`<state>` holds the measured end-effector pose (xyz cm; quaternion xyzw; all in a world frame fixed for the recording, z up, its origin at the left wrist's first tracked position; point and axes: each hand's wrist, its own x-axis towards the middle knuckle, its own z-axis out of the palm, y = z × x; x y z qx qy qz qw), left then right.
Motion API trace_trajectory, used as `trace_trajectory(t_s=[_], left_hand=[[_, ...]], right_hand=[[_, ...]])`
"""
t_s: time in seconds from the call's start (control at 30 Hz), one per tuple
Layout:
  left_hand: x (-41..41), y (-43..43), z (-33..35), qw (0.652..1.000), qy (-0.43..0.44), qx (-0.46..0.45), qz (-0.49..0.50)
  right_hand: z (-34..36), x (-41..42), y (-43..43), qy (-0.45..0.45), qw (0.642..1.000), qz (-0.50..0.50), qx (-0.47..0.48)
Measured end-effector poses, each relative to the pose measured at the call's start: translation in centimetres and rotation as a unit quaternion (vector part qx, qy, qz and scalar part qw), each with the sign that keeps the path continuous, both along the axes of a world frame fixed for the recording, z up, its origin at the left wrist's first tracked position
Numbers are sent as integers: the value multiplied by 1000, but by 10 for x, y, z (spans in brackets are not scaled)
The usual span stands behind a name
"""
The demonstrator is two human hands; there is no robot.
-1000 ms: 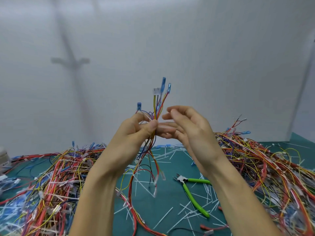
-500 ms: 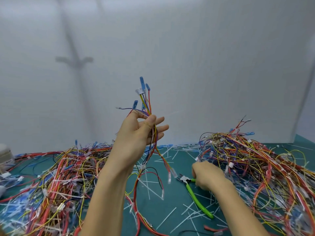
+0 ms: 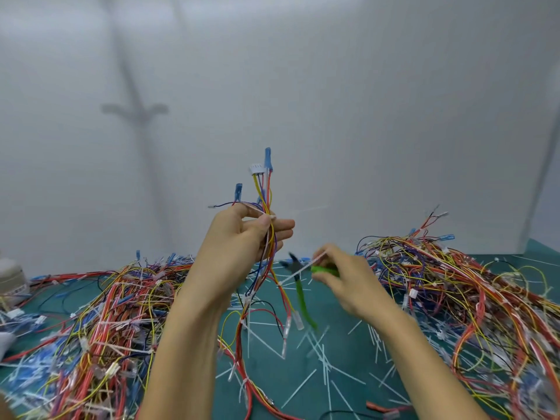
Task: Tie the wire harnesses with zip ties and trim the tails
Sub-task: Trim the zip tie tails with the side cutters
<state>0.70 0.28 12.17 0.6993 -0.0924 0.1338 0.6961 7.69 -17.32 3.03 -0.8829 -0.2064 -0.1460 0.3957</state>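
While left hand (image 3: pixel 239 237) pinches harness (image 3: pixel 264 192) upright, connectors up, right hand (image 3: pixel 342 277) grips green cutters (image 3: pixel 301 295).

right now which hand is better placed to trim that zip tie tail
Right. The right hand grips the green cutters, their blades beside the zip tie tail; the left hand is busy holding the harness upright.

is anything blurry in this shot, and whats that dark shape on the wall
Head view: the right hand and the green cutters it holds are smeared by motion, while the left hand and its harness are sharper. Head view: the grey cross on the wall looks like a soft shadow; the light is even, with no glare.
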Motion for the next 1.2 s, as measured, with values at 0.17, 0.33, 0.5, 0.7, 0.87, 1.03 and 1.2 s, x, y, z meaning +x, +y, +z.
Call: trace_trajectory(t_s=[0.17,0.33,0.5,0.7,0.87,1.03,1.2], left_hand=[[-2,3,2,1000,-15,12,25],[-2,1,2,998,-22,39,37],[-1,-2,0,997,-55,33,52],[3,-5,-3,992,-93,22,82],[6,-9,-5,988,-108,24,109],[5,-6,-4,986,-112,28,124],[4,-7,-3,985,-112,34,125]], right_hand=[[30,-16,4,-214,958,-89,167],[49,-22,-8,-170,944,-128,252],[67,-34,-11,49,897,-39,437],[81,-55,-13,103,946,121,284],[82,-64,4,107,976,130,139],[79,-65,12,98,984,104,107],[78,-65,15,102,983,99,115]])
